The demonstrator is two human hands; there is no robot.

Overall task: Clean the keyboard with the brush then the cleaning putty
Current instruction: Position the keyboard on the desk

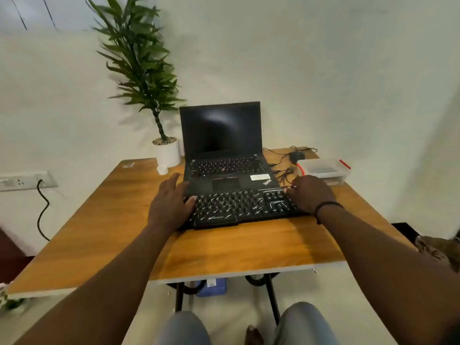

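Observation:
A black external keyboard (239, 205) lies on the wooden table (224, 247) just in front of an open black laptop (224, 155). White flecks are scattered over its keys. My left hand (169, 205) rests flat at the keyboard's left end, with the fingers straight and the thumb on the keys. My right hand (311, 194) covers the keyboard's right end, its fingers curled over the far right corner by the number pad. No brush or putty shows in this view.
A clear plastic box with red clips (326, 170) stands at the right rear, beside a black mouse (297, 154) and tangled cables. A potted plant (168, 153) and a small white cap (162, 169) sit to the left of the laptop. My knees are under the table's front edge.

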